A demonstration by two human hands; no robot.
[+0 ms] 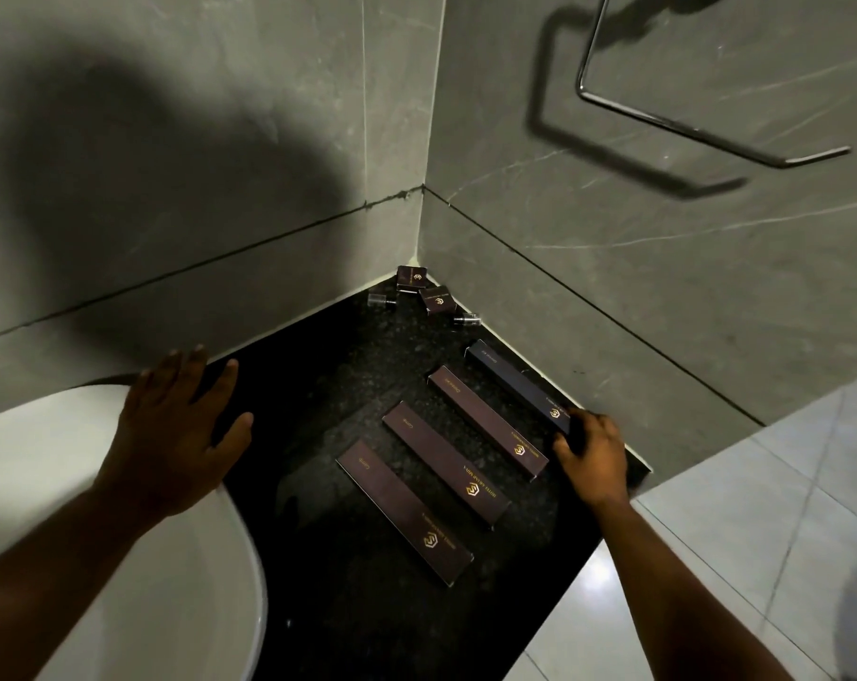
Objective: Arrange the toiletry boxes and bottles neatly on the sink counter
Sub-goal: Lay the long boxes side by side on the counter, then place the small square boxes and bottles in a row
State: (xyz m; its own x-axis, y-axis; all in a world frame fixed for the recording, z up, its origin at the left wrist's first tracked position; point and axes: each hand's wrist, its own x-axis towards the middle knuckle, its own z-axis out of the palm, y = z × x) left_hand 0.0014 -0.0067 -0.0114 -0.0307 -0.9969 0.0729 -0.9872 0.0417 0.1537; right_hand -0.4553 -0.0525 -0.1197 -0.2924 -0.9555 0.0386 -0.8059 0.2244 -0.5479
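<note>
Four long toiletry boxes lie flat on the black speckled sink counter (347, 366), roughly parallel and slanting toward the corner of the grey tiled walls. The navy box (517, 385) lies nearest the right wall, its near end touched by the right hand (591, 449), whose fingers curl around that end; whether they actually clamp it or only press against it I cannot tell. Just beside it lies a brown box (487, 421), then a second brown box (446, 463), then a third brown box (404, 511) closest to the counter's front edge. All three show a gold logo near their near ends.

Deep in the corner sit two small square boxes (424, 290), one tilted against the other, flanked by a small bottle (382, 300) on the left and another small bottle (465, 319) on the right, both lying on their sides.

The left hand (180, 430) rests flat with fingers spread, holding nothing, across the rim of the white basin (38, 464) and the counter's edge. A chrome towel ring (711, 125) hangs on the right wall.
</note>
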